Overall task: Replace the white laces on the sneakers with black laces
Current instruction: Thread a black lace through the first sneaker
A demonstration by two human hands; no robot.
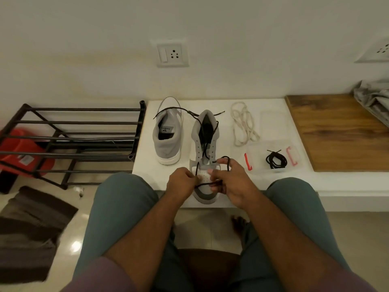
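The shoe (205, 157) stood at the ledge's (273, 186) near edge, its toe overhanging. Both hands, left (182, 182) and right (229, 182), curled tight, pinched the black lace (210, 183) over the toe.

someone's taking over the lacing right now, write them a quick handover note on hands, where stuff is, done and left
Left hand: pinches the black lace over the toe of the near sneaker.
Right hand: holds the same lace, a loop over its fingers.
Both sneakers stand on the white ledge. White laces lie loose beside them; a spare black lace is coiled to the right.
Done: white laces out of both.
Left: finish threading the near sneaker, then lace the far sneaker.
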